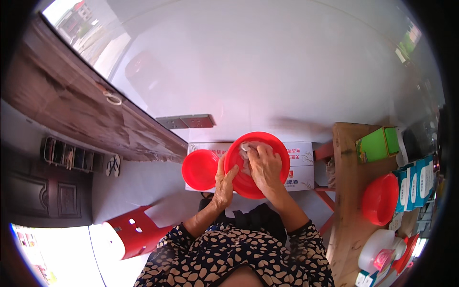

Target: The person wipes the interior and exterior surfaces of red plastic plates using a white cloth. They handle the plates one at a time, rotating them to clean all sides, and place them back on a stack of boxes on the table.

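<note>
Over a white cardboard box point(299, 165), we hold a red plastic bowl point(256, 165) tilted up before us. Our left hand point(223, 184) grips its left rim, fingers curled. Our right hand point(264, 167) presses a pale cloth point(246, 152) inside it, fingers bent. Just left sits a second red bowl point(200, 169).

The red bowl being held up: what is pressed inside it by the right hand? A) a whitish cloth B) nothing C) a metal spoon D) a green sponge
A: the right hand presses a crumpled whitish cloth against the inside of the red bowl, while the left hand grips its rim.
</note>
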Tool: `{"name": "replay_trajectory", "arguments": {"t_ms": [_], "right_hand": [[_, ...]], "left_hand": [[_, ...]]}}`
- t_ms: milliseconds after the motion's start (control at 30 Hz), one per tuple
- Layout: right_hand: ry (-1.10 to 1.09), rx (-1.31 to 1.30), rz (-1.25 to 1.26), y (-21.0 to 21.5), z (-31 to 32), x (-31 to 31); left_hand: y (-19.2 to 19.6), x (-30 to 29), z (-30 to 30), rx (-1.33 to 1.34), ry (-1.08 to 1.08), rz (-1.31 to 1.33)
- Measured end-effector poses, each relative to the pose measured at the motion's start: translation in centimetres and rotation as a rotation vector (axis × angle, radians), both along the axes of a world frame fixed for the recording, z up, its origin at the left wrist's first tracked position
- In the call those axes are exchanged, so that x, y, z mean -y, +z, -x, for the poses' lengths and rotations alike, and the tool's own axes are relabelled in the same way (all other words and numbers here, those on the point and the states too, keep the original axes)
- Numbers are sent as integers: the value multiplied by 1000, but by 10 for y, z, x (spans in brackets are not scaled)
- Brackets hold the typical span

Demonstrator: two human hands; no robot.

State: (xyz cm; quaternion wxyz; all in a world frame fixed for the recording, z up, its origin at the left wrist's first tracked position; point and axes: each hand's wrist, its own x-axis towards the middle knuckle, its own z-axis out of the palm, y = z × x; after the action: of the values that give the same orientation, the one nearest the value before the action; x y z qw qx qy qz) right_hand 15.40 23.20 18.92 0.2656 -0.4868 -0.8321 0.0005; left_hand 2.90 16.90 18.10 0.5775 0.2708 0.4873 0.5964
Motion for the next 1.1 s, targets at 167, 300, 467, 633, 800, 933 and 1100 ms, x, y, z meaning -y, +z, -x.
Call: {"name": "replay_trajectory", "arguments": {"t_ms": [167, 300, 467, 633, 800, 933, 1100], "right_hand": [[0, 86, 385, 7, 15, 23], [-96, -188, 269, 19, 26, 42], [88, -656, 886, 0, -35, 106], [217, 86, 1333, -264, 10, 174], [345, 165, 1414, -384, 103, 199], [112, 166, 1494, -403, 107, 196], [26, 170, 1463, -407, 101, 165]], "left_hand": [[-9, -23, 34, 26, -67, -61], [-16, -36, 44, 42, -183, -21], [-29, -39, 54, 199, -181, 83], [-50, -36, 56, 239, -260, 151], [-69, -26, 64, 206, -237, 202], [-75, -18, 86, 195, -228, 196], [-84, -14, 102, 179, -256, 297]]}}
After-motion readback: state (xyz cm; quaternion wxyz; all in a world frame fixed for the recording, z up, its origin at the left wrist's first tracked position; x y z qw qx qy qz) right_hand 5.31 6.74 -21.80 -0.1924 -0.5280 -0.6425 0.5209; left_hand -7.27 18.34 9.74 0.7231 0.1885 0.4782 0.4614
